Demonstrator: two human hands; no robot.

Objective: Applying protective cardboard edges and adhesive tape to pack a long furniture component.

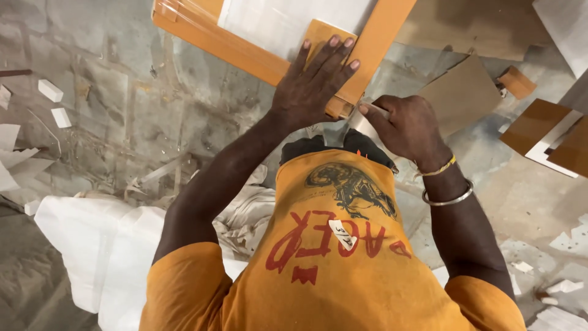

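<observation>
Head view, left hand [312, 83] flat on orange panel [380, 46], right hand [404, 125] beside its corner

A small white paper tag [343, 234] sticks to the front of my orange shirt [343, 288], slightly tilted, dark handwriting on it; a white sack [92, 245] lies crumpled on the floor at my left; I see no signs and no screens.

A carpentry workshop: a dusty stone floor [122, 122] littered with laminate offcuts [539, 125] at three o'clock, white scraps [50, 90] at nine, orange laminated board [233, 52] at twelve.
</observation>
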